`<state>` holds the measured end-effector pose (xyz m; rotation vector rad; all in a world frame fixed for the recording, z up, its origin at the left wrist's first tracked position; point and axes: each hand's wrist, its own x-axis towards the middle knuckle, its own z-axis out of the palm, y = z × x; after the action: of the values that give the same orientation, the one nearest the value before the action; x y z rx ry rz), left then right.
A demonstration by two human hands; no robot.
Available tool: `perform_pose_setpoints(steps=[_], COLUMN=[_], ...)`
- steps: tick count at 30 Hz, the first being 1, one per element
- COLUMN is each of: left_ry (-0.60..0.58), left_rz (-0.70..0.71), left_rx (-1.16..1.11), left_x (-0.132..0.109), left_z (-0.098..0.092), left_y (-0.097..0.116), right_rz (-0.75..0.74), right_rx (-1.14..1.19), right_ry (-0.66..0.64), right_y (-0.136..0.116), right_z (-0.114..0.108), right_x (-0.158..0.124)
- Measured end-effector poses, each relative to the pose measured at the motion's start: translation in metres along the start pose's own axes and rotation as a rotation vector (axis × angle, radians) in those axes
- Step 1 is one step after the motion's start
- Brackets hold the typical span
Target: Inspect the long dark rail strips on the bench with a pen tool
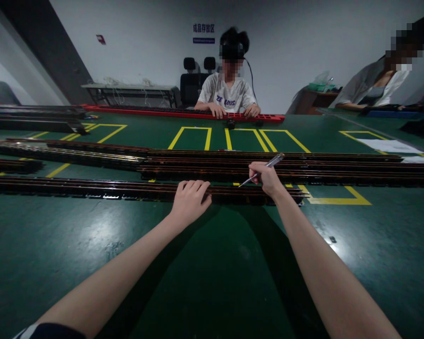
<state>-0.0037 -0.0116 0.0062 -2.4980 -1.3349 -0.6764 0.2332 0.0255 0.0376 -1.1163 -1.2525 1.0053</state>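
Observation:
A long dark strip (92,188) lies across the green table (212,282) in front of me. My left hand (190,200) rests on it with the fingers curled over its top edge. My right hand (265,178) is closed on a slim silver tool (265,168) like a pen or screwdriver, its tip pointing down-left at the same strip. Several more dark strips (268,167) lie just behind, stacked side by side.
Yellow marked boxes (194,136) line the table. A person sits opposite with both hands on a long red strip (183,114). Another person sits at the far right by a blue strip (399,113). More dark strips (31,117) lie at the far left.

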Motion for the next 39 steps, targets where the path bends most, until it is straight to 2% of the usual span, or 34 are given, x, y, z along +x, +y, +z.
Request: perform_pose_setpoints(steps=[9,39], left_ry=[0.003,-0.009], left_rz=[-0.002,-0.012], left_rx=[-0.011,-0.019], left_x=[-0.0003,0.0003], left_z=[-0.0007,-0.0008], left_y=[0.0006,0.0017], right_rz=[-0.030,-0.067], right_rx=[0.017,-0.006], right_ry=[0.055,0.043], right_y=[0.0000,0.0013], right_z=[-0.0013,0.0000], right_x=[0.0003,-0.0009])
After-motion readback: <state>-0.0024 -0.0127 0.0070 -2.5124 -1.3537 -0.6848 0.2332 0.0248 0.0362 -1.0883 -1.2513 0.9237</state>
